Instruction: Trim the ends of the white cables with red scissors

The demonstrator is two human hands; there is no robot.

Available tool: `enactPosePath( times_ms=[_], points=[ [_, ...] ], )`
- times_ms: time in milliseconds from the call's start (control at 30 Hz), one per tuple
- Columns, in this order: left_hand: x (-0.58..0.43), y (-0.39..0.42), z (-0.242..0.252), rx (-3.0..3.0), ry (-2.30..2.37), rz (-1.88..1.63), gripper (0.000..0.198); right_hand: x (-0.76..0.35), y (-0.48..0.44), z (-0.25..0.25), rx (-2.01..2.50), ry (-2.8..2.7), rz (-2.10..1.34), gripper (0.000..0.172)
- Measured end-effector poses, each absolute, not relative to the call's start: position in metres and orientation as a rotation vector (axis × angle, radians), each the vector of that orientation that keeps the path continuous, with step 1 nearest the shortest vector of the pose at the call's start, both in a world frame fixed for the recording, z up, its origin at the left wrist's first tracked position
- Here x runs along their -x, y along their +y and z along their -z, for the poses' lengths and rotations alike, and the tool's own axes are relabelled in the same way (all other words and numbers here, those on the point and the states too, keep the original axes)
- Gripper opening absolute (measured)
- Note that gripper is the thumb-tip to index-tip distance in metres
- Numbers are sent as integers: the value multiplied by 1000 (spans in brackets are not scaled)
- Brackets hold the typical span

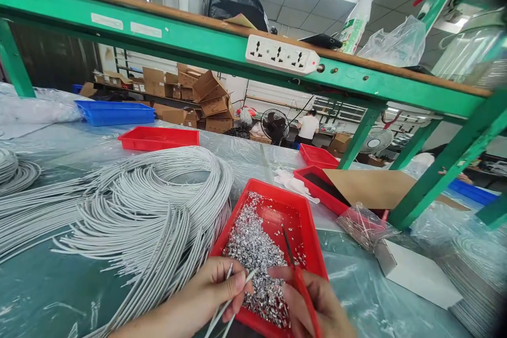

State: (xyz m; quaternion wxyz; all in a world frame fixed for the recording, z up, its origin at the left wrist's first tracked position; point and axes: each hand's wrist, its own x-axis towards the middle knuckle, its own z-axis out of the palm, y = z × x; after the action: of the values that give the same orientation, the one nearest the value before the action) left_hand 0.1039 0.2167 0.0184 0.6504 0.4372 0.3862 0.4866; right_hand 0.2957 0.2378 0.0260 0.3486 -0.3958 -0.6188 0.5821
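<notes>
My left hand (224, 288) is closed around two thin white cables (228, 303), whose ends stick up past the thumb. In my right hand (315, 303) lies a red-handled tool (304, 298) with a narrow dark pointed tip; whether it is scissors or tweezers I cannot tell. The fingertips of my right hand are close to the cable ends, over a red tray (312, 243). Small shiny metal pieces (253, 245) are heaped along the tray's left side and front. Left of the tray, a large coiled bundle of white cables (158, 206) spreads across the table.
A red tray (158, 139) and a blue tray (119, 114) stand behind the coil. At right are a cardboard sheet (372, 186), a white box (415, 274) and a green post (451, 156). A green shelf beam (190, 39) with a power strip (281, 54) crosses above. A person (308, 127) is far behind.
</notes>
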Motion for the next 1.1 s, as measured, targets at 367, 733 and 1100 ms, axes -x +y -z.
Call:
enactPosePath(
  times_ms=[367, 733, 1100],
  points=[
    [-102, 211, -17, -1046, 842, -1202, 40, -231, 241, -35, 631, -1083, -1975, 49],
    [-106, 217, -1, -1046, 789, -1269, 40, -241, 235, -17, 628, -1066, -1936, 34],
    [-105, 217, -1, -1104, 888, -1310, 33, -240, 235, -23, 784, -1234, -1643, 26]
  ],
)
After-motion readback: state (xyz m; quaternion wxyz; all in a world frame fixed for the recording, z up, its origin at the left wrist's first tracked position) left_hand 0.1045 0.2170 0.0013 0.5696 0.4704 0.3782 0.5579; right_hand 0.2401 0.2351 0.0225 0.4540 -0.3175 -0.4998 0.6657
